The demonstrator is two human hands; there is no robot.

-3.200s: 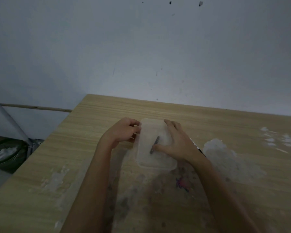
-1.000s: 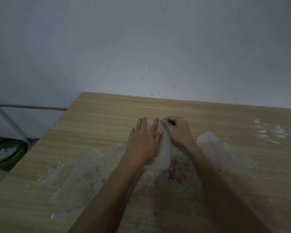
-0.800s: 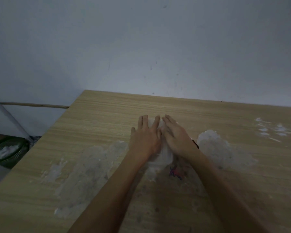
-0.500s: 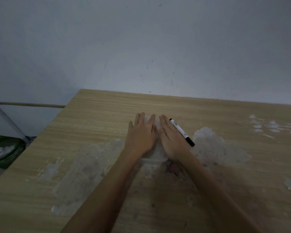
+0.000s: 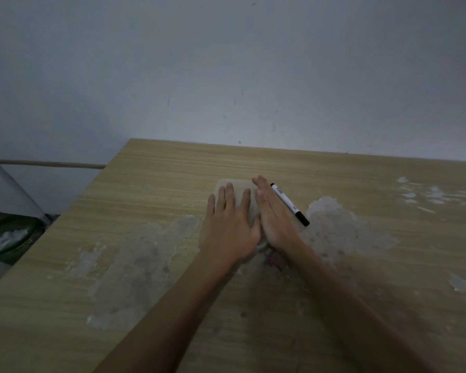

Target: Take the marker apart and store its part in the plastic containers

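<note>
A translucent plastic container (image 5: 237, 187) with its lid on lies flat on the wooden table (image 5: 159, 184). My left hand (image 5: 230, 224) rests palm down on its lid with the fingers spread. My right hand (image 5: 273, 218) lies flat on the container's right side, fingers straight and together. Both hands cover most of the container, and what is inside is hidden. A marker (image 5: 289, 204) with a white body and a black cap lies on the table just right of my right hand, pointing away and to the left.
The table top has worn pale patches (image 5: 331, 224) and a small red and blue scribble (image 5: 273, 262) near my wrists. A grey wall stands behind the table. A dark green basket (image 5: 8, 238) sits on the floor at the left.
My left hand moved from the container's left edge onto its lid. My right hand flattened beside it and shifted left, which uncovered the marker.
</note>
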